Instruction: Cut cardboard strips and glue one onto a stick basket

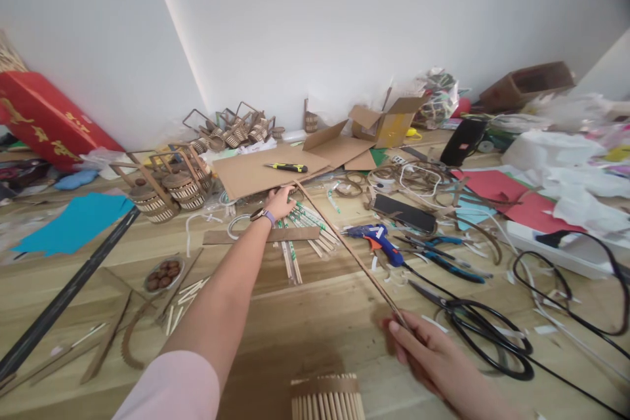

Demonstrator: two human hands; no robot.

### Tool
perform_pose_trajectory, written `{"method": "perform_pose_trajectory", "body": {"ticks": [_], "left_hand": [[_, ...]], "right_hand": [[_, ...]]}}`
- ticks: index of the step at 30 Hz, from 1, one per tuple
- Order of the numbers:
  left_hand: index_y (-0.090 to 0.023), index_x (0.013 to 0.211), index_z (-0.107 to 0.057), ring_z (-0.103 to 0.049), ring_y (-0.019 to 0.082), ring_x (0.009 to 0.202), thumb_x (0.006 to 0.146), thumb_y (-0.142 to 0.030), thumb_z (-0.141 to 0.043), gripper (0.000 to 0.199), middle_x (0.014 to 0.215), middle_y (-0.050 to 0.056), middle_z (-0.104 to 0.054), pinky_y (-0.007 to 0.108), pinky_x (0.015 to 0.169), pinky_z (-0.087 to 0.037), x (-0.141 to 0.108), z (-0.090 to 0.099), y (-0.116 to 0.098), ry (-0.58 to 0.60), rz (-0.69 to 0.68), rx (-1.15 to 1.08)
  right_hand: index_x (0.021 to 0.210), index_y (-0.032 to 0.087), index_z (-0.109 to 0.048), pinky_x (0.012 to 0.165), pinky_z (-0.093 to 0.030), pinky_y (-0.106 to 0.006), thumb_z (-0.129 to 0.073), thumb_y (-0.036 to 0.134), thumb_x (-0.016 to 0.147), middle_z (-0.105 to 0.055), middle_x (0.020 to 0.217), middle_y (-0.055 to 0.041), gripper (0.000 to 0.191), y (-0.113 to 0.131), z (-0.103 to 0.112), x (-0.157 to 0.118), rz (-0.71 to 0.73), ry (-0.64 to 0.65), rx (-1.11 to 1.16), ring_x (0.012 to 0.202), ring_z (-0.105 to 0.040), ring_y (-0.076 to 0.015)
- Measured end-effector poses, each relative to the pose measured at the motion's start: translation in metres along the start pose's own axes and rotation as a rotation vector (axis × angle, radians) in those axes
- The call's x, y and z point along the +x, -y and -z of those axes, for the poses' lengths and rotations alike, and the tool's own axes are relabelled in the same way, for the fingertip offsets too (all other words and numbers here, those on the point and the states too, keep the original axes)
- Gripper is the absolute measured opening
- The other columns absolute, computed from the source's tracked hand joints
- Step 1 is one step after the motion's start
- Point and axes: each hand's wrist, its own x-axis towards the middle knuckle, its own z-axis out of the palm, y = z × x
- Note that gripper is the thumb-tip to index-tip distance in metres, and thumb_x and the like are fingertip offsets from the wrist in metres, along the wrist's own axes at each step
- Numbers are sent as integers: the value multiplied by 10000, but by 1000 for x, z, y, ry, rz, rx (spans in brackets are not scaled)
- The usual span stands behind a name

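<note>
My right hand (418, 344) is closed round the lower end of a long thin brown strip (352, 251), which slants up and left across the table. My left hand (280, 202) reaches forward to the edge of a flat cardboard sheet (256, 174), beside wrapped sticks (311, 223); its fingertips are partly hidden, and whether it grips anything is unclear. A brown flat strip (295, 234) lies below that hand. At the bottom edge stands a small slatted wooden piece (327, 400).
A blue glue gun (377, 239), pliers (455, 262) and large black scissors (480, 325) lie at the right. Small baskets (184, 187), a bowl of brown balls (163, 275) and blue sheets (73, 223) are at the left. A yellow cutter (288, 167) rests on the cardboard.
</note>
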Motion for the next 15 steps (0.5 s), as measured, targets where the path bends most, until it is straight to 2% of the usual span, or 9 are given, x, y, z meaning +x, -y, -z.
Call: {"method": "perform_pose_trajectory", "body": {"ticks": [4, 8, 12, 15], "left_hand": [[-182, 1232, -583, -622, 230, 1059, 956, -339, -591, 318, 1263, 100, -594, 441, 892, -545, 5, -5, -7, 25, -6, -1], [-189, 1217, -594, -623, 226, 1053, 961, -342, -582, 299, 1259, 95, -598, 431, 892, -546, -1, 3, -10, 53, -27, -47], [-180, 1207, -598, -629, 226, 1039, 958, -344, -587, 298, 1238, 91, -608, 428, 881, -550, -25, 27, -5, 49, -42, -113], [-173, 1218, -588, -633, 221, 1032, 956, -340, -592, 311, 1229, 96, -610, 431, 873, -552, -48, 53, 1, 22, -64, -149]], "right_hand": [[875, 217, -573, 312, -123, -193, -481, 777, 778, -458, 559, 82, 575, 4, -2, -1, 13, 3, 26, 335, -238, -40], [859, 209, -579, 314, -120, -198, -493, 736, 799, -469, 569, 78, 537, 6, -4, -3, 42, -23, 14, 331, -231, -36], [795, 197, -575, 314, -127, -203, -502, 693, 829, -457, 588, 70, 502, 10, -5, -6, 71, -50, 11, 338, -239, -30], [784, 200, -565, 324, -137, -196, -525, 683, 824, -463, 588, 73, 486, 15, -4, -7, 78, -4, 4, 348, -252, -30]]}}
